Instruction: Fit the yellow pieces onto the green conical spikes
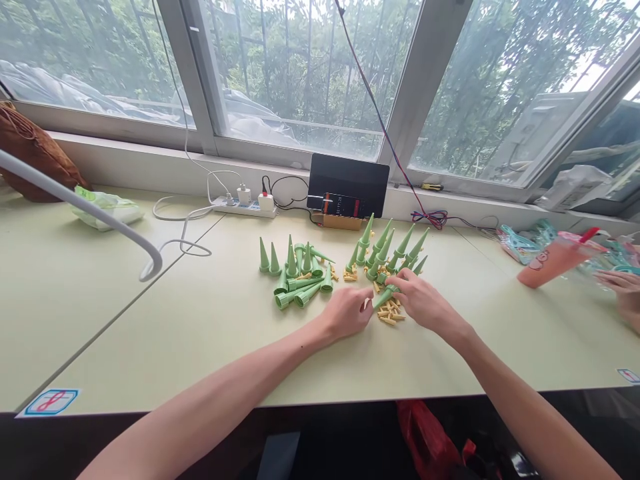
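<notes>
Several green plastic cones [300,273] stand and lie in a heap on the pale green table [150,333], and another group of green cones [390,250] leans to the right of it. Small yellow pieces [390,317] lie scattered between and below them. My right hand [423,300] is closed on one green cone [384,299] lying just above the yellow pieces. My left hand [347,312] is curled shut beside that cone's wide end, touching the table; whatever is inside its fingers is hidden.
A black tablet [349,187] leans at the window behind a small wooden stand. A power strip [245,203] with cables lies left of it. A white curved tube [100,220] crosses the left. At the far right, another person's hand [623,293], a pink cup [555,260].
</notes>
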Motion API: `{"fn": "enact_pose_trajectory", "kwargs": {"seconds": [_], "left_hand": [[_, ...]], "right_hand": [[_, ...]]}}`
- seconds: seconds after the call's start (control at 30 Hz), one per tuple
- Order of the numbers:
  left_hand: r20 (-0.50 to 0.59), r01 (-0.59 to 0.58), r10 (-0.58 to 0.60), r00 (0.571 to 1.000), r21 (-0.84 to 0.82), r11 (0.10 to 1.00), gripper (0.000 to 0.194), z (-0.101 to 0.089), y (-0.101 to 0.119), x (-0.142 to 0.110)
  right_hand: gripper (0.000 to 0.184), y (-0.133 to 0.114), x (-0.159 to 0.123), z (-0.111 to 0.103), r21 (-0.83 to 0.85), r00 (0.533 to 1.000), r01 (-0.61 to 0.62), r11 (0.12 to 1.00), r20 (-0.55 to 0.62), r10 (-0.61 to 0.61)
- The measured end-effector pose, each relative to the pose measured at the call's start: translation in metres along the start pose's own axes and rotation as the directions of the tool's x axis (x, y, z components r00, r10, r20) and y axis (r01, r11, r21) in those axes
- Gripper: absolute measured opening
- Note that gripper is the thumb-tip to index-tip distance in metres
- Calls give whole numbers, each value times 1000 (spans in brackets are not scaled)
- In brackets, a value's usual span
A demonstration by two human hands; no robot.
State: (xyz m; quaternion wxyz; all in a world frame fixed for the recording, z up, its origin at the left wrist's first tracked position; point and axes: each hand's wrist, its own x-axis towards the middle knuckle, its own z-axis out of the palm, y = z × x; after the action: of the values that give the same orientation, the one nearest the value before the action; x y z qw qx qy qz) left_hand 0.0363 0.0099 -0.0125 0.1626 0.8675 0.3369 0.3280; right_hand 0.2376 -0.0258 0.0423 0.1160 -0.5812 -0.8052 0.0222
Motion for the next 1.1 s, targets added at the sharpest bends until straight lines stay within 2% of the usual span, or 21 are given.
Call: {"fn": "enact_pose_trajectory", "kwargs": {"seconds": [0.17, 0.47, 0.6, 0.73, 0.83, 0.97, 1.03, 1.1], "left_hand": [[-11, 11, -11, 1000, 7, 1000, 13, 0, 0, 0], [-141, 60, -59, 988, 3, 998, 26, -3, 2, 1], [-261, 12, -21, 965, -33, 999, 28, -3, -1, 2], [-413, -128, 101, 905, -38, 991, 34, -5, -1, 1], [-395, -227, 220, 892, 31, 973, 30, -9, 6, -4], [-277, -356, 370, 887, 101, 929, 22, -10, 19, -12], [-272, -340, 353, 895, 94, 936, 19, -9, 22, -14], [-327, -291, 287, 900, 37, 956, 16, -9, 22, -13]], "right_hand": [[29, 3, 7, 5, -52, 998, 62, 997, 7, -62], [29, 6, 15, 20, -148, 994, 93, 985, 65, -84], [26, 7, 15, 22, -124, 996, 87, 988, 20, -85], [22, 2, 13, 18, -82, 996, 61, 995, -53, -65], [18, -4, 13, 14, -40, 993, 29, 999, -112, -33], [14, -12, 16, 13, 103, 980, 28, 994, -200, -6], [11, -15, 20, 14, 207, 967, 65, 976, -253, -11], [11, -18, 25, 18, 282, 947, 124, 951, -320, -29]]}}
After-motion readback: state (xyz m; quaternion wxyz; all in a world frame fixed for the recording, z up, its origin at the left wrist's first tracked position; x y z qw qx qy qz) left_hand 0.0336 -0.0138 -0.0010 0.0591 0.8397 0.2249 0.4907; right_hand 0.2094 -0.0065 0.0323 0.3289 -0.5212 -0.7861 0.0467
